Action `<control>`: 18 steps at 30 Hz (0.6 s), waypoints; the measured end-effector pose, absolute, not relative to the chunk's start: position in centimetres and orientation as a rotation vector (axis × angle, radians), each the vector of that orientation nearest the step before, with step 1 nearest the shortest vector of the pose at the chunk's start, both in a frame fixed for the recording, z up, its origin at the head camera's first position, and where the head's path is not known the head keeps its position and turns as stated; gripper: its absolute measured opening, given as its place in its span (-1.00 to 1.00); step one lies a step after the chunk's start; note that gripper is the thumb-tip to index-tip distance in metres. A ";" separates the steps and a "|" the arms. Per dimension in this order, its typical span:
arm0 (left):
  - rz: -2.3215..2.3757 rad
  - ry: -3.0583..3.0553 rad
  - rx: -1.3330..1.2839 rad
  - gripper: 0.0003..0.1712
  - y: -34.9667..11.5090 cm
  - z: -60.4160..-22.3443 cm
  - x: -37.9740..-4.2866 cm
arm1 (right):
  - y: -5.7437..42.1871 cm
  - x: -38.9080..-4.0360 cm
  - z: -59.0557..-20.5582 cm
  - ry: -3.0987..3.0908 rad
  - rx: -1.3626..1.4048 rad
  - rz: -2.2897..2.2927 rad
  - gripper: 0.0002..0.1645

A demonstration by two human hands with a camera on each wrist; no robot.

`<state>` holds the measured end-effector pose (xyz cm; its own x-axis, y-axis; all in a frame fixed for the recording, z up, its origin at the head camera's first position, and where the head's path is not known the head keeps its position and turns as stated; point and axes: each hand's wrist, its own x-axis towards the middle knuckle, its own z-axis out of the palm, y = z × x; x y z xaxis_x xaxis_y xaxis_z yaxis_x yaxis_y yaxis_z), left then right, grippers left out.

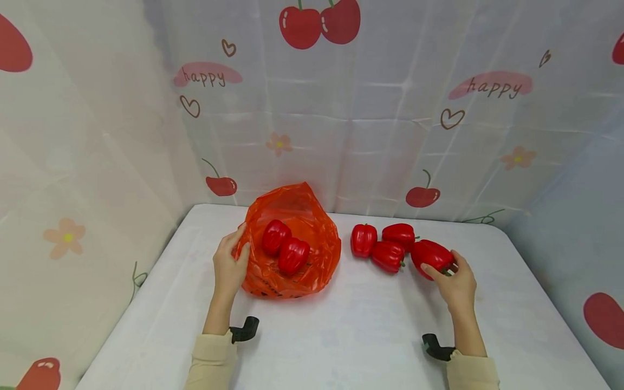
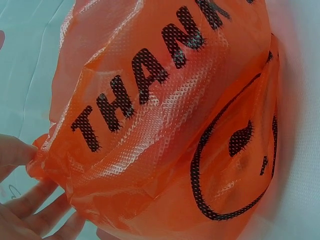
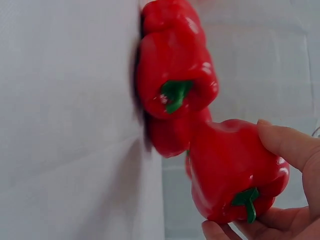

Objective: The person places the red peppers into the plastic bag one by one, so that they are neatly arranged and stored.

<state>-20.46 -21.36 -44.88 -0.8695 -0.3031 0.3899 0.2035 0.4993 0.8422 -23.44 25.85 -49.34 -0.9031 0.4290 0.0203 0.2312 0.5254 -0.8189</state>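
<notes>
An orange plastic bag (image 1: 324, 265) with black print stands open-mouthed on the table, two red bell peppers (image 1: 294, 256) inside it. At the bag's left rim, my left hand (image 1: 231, 265) pinches the film between thumb and fingers; the left wrist view shows the bunched edge of the bag (image 2: 145, 125) there. My right hand (image 1: 457, 281) grips another red bell pepper (image 3: 235, 167) near its green stem end, held just off the table. Beside it on the table lie three more red bell peppers (image 1: 388, 256), grouped close together.
The white table (image 1: 341, 336) ends at a back edge against a hanging sheet (image 1: 351, 141) printed with cherries and hearts. More sheeting hangs at both sides. A black wrist mount (image 1: 245, 329) juts inward from the left forearm, another mount (image 1: 437, 348) from the right.
</notes>
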 end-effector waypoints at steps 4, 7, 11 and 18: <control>-1.355 -2.250 0.075 -0.45 -21.3 -44.8 -20.5 | 23.4 -21.6 -45.1 -2.497 -0.504 1.363 0.06; -1.347 -2.244 0.067 -0.45 -21.2 -44.8 -20.5 | 22.0 -21.0 -43.2 -2.452 -0.425 1.378 0.03; -1.343 -2.242 0.057 -0.46 -21.1 -44.8 -20.5 | 20.1 -20.5 -41.5 -2.396 -0.303 1.397 0.01; -1.360 -2.246 0.054 -0.46 -21.0 -44.7 -20.3 | 15.8 -19.9 -39.7 -2.344 -0.079 1.456 -0.01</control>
<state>-20.28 -21.00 -44.72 -0.8695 -0.2879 0.4013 0.2223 0.4974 0.8385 -19.91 15.82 -39.71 -0.9268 0.2428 0.2864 -0.1490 0.4622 -0.8742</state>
